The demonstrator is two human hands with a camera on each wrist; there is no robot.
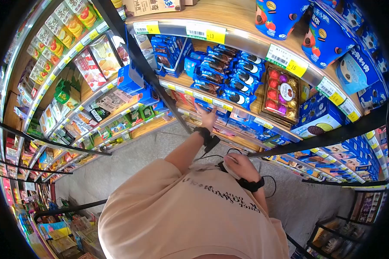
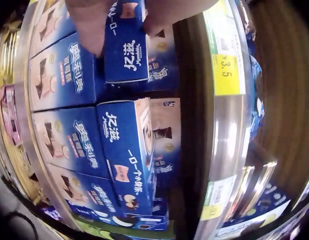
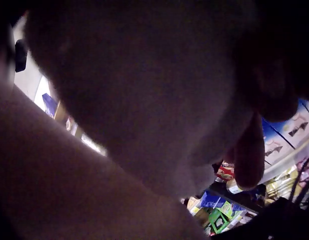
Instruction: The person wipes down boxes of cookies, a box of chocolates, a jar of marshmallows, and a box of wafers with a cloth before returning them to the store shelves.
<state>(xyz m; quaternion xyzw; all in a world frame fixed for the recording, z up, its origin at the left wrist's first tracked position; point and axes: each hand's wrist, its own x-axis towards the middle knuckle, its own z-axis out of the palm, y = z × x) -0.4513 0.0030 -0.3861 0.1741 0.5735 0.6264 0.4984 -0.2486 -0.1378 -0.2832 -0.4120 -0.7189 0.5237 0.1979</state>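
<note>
My left hand reaches into a lower shelf row, under the ledge with price labels. In the left wrist view, its fingers grip a small blue biscuit box from both sides at the top. Just below that one stands another blue biscuit box, and more blue and pale pink boxes are stacked alongside. My right hand stays near the front of the shirt, fingers loosely curled. The right wrist view is dark, with its fingers hanging and nothing visible in them.
Above the left hand, a shelf holds blue biscuit packs and a box of foil-wrapped chocolates. A dark upright post divides the shelves. Cables hang by the right wrist. Blue tubs stand on the upper shelf.
</note>
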